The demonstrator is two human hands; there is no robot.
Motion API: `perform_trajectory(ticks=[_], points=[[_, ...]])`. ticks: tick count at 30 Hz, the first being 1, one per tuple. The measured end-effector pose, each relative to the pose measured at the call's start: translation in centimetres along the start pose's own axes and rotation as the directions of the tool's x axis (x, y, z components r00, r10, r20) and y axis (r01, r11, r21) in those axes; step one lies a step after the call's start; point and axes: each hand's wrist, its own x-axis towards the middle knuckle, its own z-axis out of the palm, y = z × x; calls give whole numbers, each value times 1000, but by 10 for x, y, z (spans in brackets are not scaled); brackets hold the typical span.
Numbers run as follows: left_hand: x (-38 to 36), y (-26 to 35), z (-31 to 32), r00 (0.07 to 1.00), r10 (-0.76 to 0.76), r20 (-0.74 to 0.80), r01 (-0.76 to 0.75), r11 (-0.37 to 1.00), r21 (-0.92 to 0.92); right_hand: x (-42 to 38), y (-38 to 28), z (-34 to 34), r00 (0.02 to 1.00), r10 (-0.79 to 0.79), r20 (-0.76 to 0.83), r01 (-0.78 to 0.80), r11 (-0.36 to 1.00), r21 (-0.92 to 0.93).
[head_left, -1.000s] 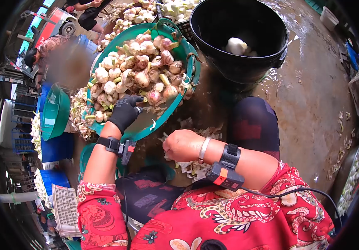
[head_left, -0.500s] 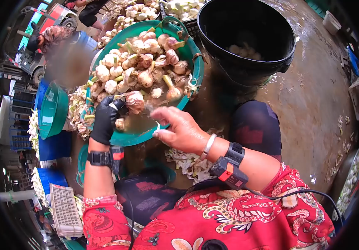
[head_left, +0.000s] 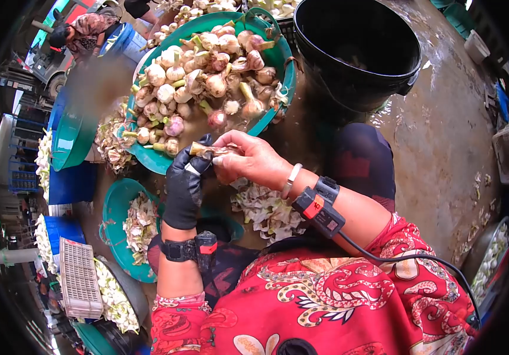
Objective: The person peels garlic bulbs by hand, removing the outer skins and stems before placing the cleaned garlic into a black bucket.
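My left hand [head_left: 184, 188], in a black glove, is closed around a garlic bulb [head_left: 202, 150] by its stem end, just off the near rim of the green basin. My bare right hand [head_left: 254, 160] pinches the loose outer skin of that same bulb, its fingers mostly hiding the bulb's body. Beyond both hands, the green basin [head_left: 288, 97] holds many unpeeled garlic bulbs [head_left: 216, 84] with short cut stems, and some murky water shows at its near side.
A tall black bucket [head_left: 349, 35] stands right of the basin. Peeled-off skins [head_left: 269, 210] lie in a heap below my hands. A smaller green basin [head_left: 111, 225] with skins sits at left, near a plastic crate [head_left: 78, 278]. Another person [head_left: 89, 32] bends at upper left.
Both hands have come together nearer my body, bringing the garlic bulb out of the basin. My right hand has taken hold of its skin. The view has shifted slightly.
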Motion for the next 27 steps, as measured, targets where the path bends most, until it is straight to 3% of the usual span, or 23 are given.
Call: perform_trajectory(ticks=[2,4,7,8,10,12,13,14,16,17,21,23,24,25,27], points=[[-4,2,9,997,-66,-26,65,996,-63,4,15,0,971,-180,-155,147,969,-198],[-4,-6,8,999,-49,-8,47,988,-148,6,20,1,953,-238,-189,201,960,-193],[-9,-2,14,1000,-4,-26,3,999,-36,4,17,6,928,-264,-265,224,960,-170],[-10,0,17,999,-7,-34,5,999,-43,3,14,7,927,-264,-265,224,960,-170],[-11,0,24,999,-14,-39,12,999,-50,-1,7,8,961,-91,-262,116,990,84],[-11,-1,28,1000,-7,2,8,998,-65,1,7,4,942,-79,-326,116,989,94],[-11,-5,26,1000,10,12,-11,998,65,1,8,3,921,-66,-385,113,988,101],[-13,-9,28,1000,9,12,-10,998,65,2,10,3,920,-65,-386,112,988,102],[-14,-14,38,998,-28,58,36,988,-147,5,11,4,835,-322,-445,268,946,-181],[-15,-13,38,996,-53,75,63,986,-153,5,12,6,779,-433,-455,309,895,-322],[-16,-16,33,994,-86,74,91,993,-73,6,10,-2,836,-293,-464,198,949,-244],[-20,-17,37,991,1,132,-5,1000,27,11,8,-9,756,-316,-572,145,935,-325],[-21,-29,39,981,137,135,-120,985,-127,14,6,-12,711,-332,-620,116,925,-362],[-22,-29,41,990,84,109,-75,994,-85,12,0,-13,740,-273,-615,-5,911,-412],[-21,-26,43,995,34,91,-30,999,-44,22,23,-22,755,-261,-601,64,942,-329]])
